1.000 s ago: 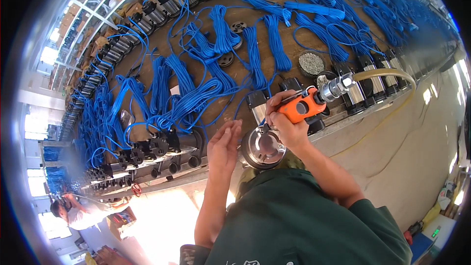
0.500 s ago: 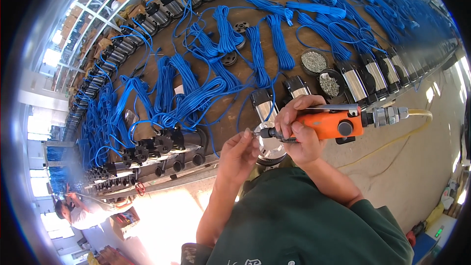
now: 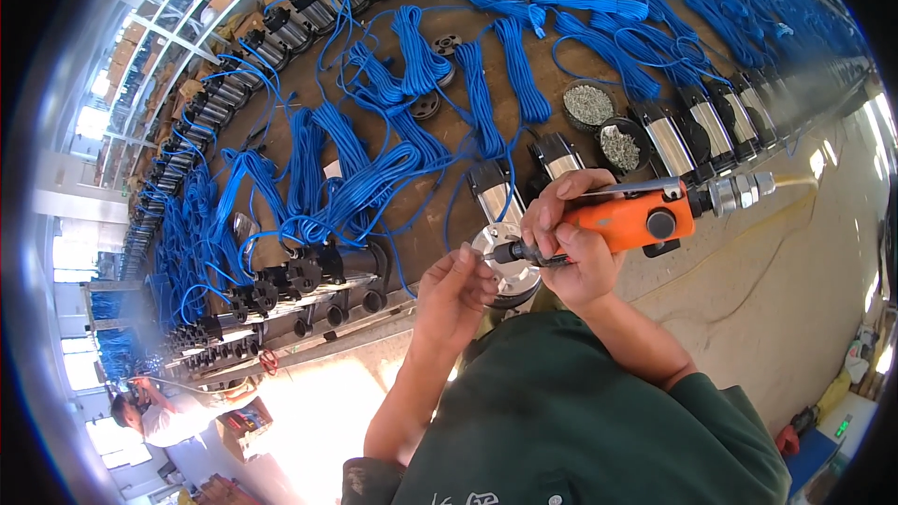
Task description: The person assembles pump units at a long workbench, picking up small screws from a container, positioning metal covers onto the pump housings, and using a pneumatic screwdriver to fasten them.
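Note:
My right hand is wrapped round an orange air screwdriver, its black chuck and bit pointing left. At the bit's tip, the thumb and fingers of my left hand are pinched together. Whatever small piece they hold is too small to make out. Just behind and below the bit stands a pump motor with a round silver end face, partly hidden by the tool and my hands. A second silver motor stands right behind my right hand.
Bundled blue cables spread over the brown workbench. Two bowls of small metal screws sit behind the tool, beside a row of silver motors. A yellow air hose trails right. Another person works at far left.
The view has shifted a little, so the bench things sit slightly further left and up. Both hands keep their grips, with the bit still at my left fingertips.

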`<state>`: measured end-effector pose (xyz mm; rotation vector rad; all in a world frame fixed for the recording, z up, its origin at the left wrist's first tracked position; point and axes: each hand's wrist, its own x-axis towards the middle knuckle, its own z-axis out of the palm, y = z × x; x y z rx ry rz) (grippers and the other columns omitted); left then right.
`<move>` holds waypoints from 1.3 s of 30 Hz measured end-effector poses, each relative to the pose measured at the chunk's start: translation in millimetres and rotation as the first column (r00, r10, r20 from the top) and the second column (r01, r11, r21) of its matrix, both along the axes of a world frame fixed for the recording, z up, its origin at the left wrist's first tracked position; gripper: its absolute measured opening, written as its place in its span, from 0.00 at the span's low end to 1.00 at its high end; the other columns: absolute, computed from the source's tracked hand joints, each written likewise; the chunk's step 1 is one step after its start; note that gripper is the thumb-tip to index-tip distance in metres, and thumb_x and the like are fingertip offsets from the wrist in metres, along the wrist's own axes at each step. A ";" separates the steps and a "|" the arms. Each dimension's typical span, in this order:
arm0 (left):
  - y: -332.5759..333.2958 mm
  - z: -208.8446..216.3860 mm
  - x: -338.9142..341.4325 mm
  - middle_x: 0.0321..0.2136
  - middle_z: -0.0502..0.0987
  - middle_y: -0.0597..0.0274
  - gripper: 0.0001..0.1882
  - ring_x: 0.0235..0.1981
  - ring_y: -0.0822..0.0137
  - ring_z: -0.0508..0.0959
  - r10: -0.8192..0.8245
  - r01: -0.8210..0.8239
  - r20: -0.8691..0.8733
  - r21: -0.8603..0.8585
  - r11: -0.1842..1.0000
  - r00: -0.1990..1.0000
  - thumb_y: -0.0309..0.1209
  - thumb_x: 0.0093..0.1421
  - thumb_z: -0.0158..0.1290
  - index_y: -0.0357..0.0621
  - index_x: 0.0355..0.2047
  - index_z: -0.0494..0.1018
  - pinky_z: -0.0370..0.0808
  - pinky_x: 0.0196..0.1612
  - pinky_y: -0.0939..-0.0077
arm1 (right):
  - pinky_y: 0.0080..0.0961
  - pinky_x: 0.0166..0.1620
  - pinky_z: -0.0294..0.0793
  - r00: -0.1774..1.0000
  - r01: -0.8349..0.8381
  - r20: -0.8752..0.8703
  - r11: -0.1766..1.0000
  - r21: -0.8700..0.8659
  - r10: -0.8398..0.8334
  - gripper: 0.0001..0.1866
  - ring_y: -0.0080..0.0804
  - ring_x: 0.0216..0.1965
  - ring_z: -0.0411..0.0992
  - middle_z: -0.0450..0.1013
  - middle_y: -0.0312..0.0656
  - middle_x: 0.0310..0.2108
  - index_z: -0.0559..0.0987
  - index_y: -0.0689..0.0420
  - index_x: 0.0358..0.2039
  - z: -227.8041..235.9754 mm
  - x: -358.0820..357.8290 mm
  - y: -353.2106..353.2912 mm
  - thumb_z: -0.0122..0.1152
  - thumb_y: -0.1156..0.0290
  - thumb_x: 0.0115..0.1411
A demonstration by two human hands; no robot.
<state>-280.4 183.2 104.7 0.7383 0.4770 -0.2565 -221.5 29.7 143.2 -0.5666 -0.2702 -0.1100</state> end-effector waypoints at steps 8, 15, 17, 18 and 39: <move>3.5 -1.4 -8.0 0.15 0.72 0.65 0.15 0.11 0.77 0.66 -0.149 0.126 0.051 0.315 0.941 0.987 0.37 0.66 0.50 0.35 0.31 0.74 0.59 0.15 0.85 | 0.24 0.29 0.69 0.994 -0.081 0.065 0.993 -0.090 0.087 0.15 0.22 0.19 0.63 0.67 0.43 0.28 0.65 0.60 0.40 -7.1 -5.0 -9.1 0.52 0.76 0.49; 8.7 -6.9 -15.7 0.14 0.65 0.75 0.13 0.17 0.83 0.59 -0.492 0.167 0.092 0.874 0.457 0.866 0.23 0.52 0.63 0.35 0.39 0.78 0.55 0.21 0.85 | 0.21 0.29 0.69 0.988 -0.151 -0.057 0.973 -0.175 0.143 0.17 0.24 0.23 0.66 0.68 0.44 0.27 0.65 0.62 0.41 -33.2 -14.2 -6.9 0.46 0.87 0.48; 9.4 -8.9 -16.5 0.14 0.61 0.75 0.16 0.17 0.82 0.57 -0.509 0.148 0.086 0.904 0.401 0.856 0.24 0.49 0.65 0.36 0.40 0.78 0.55 0.20 0.84 | 0.21 0.29 0.69 0.989 -0.141 -0.067 0.965 -0.221 0.130 0.17 0.24 0.23 0.66 0.68 0.43 0.27 0.65 0.62 0.41 -35.4 -16.0 -6.5 0.45 0.87 0.48; 10.0 -9.8 -16.6 0.14 0.60 0.75 0.17 0.17 0.82 0.57 -0.516 0.137 0.080 0.919 0.369 0.853 0.24 0.48 0.66 0.36 0.40 0.78 0.54 0.20 0.84 | 0.21 0.29 0.69 0.989 -0.139 -0.075 0.962 -0.236 0.125 0.18 0.23 0.24 0.66 0.68 0.43 0.27 0.65 0.62 0.41 -35.3 -17.8 -5.0 0.45 0.88 0.48; -31.2 13.8 5.1 0.52 0.62 0.44 0.51 0.54 0.42 0.61 -0.557 -0.283 0.044 0.892 -0.352 0.830 0.52 0.33 0.71 0.42 0.56 0.64 0.61 0.54 0.50 | 0.19 0.31 0.71 0.971 -0.228 -0.098 0.966 -0.121 0.217 0.16 0.23 0.29 0.70 0.72 0.40 0.31 0.71 0.62 0.39 -13.5 1.1 -44.6 0.62 0.74 0.50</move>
